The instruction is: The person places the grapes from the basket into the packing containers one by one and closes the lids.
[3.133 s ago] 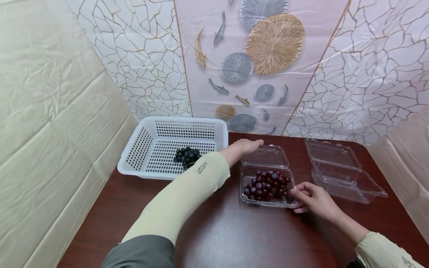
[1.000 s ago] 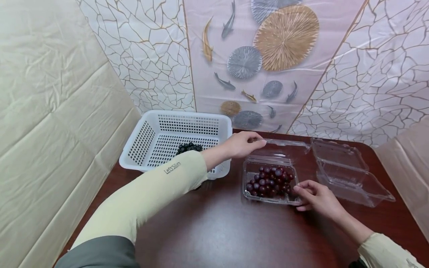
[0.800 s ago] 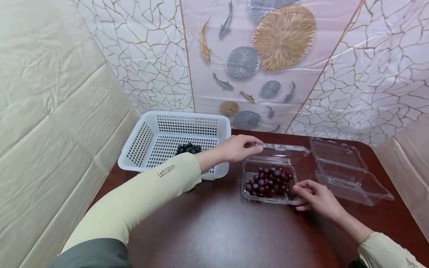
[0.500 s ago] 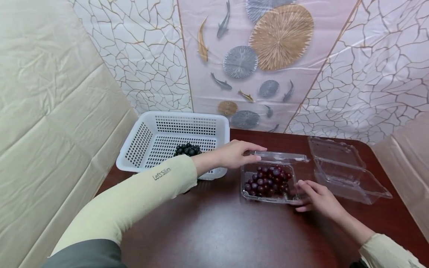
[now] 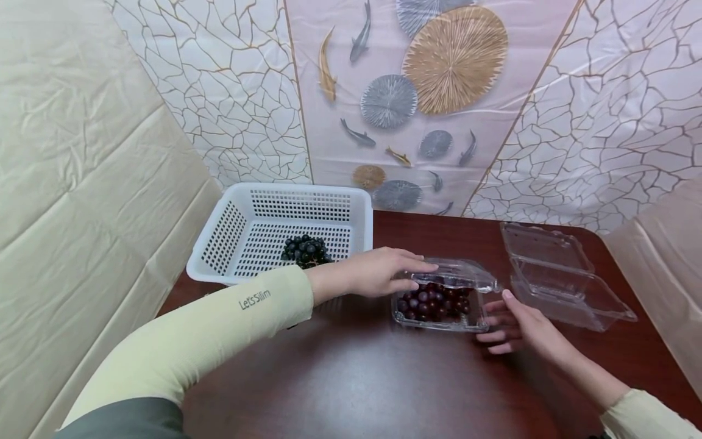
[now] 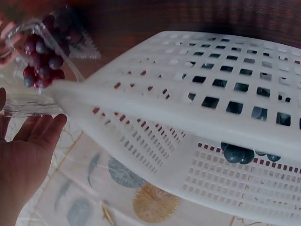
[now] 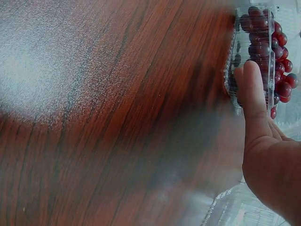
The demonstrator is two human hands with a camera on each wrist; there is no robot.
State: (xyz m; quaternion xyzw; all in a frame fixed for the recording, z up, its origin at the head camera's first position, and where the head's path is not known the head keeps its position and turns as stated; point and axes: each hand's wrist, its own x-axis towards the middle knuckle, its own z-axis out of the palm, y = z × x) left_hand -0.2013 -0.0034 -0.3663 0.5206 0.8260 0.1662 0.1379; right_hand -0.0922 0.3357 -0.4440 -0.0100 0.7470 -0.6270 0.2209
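Note:
A clear plastic clamshell box with a bunch of red grapes inside stands on the table. Its hinged lid leans forward over the grapes, partly lowered. My left hand holds the lid's left edge between thumb and fingers; the left wrist view shows that edge between the fingers of the left hand. At the box's front right corner is my right hand, fingers extended and spread. In the right wrist view the right hand has its thumb straight beside the box wall.
A white perforated basket with dark grapes stands at the back left. On the right sits a second clear clamshell box, its lid raised. Brown wooden table extends in front; patterned cloth hangs behind.
My left hand has taken the lid and swung it from lying back to over the grapes. My right hand has loosened its grip on the box corner and spread its fingers.

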